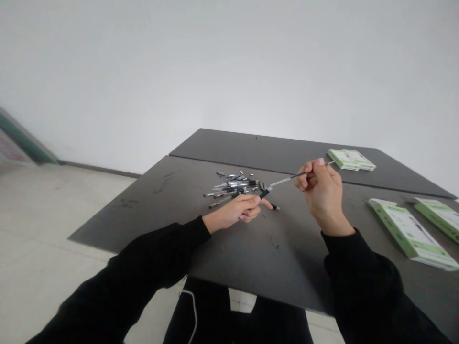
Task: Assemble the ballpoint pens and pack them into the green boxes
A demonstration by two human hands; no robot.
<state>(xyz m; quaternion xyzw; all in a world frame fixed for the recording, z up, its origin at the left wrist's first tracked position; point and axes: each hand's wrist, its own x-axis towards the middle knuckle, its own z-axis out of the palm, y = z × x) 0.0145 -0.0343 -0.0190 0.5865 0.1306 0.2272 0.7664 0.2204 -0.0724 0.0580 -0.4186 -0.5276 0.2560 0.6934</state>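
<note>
My left hand is closed around a pen barrel with a black grip, its end pointing up and to the right. In my right hand, thumb and fingers pinch a thin pen refill, clear toward the barrel and dark near the fingers. The refill's lower end meets the barrel's end; whether it is inside I cannot tell. Just beyond my left hand lies a pile of pen parts, with clear barrels, black grips and small caps. Another dark-tipped pen piece shows beside the left fingers.
Green and white boxes lie on the right of the dark table, another box beside them. More flat boxes rest at the back right. A white cable hangs by my legs.
</note>
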